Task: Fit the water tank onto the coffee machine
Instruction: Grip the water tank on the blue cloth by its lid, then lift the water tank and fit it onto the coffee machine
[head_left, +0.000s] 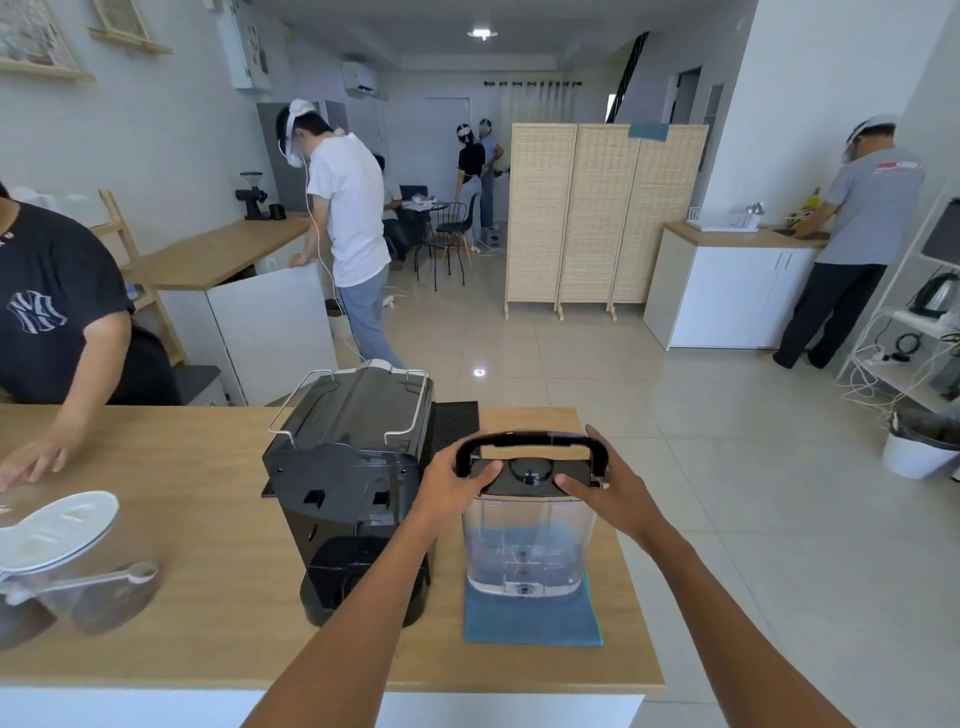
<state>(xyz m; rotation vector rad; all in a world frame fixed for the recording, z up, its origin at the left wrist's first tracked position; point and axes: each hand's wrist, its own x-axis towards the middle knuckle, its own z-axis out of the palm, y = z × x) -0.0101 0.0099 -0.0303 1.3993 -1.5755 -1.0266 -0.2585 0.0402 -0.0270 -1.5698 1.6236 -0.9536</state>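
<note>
Tank (527, 545) stands upright on a blue cloth (530, 618) at the near right of the desk (197, 519), just right of the machine (353, 478) and apart from it. The left hand (452, 480) clasps the lid's left edge, thumb on top; the right hand (605, 491) clasps the right edge the same way, so both have a grasping grip on the tank's top.

To do this step well, I would lift it straight up and level, since a little water seems to sit inside, carry it left to the machine's near face, where two slots show, and lower it squarely until it seats.

The tank is clear, smooth plastic with rounded corners, a black lid and a raised black hoop handle (532, 441). The machine is glossy black with a thin wire rail on top. The desk is pale wood-grain, and the cloth is soft and flat.
</note>
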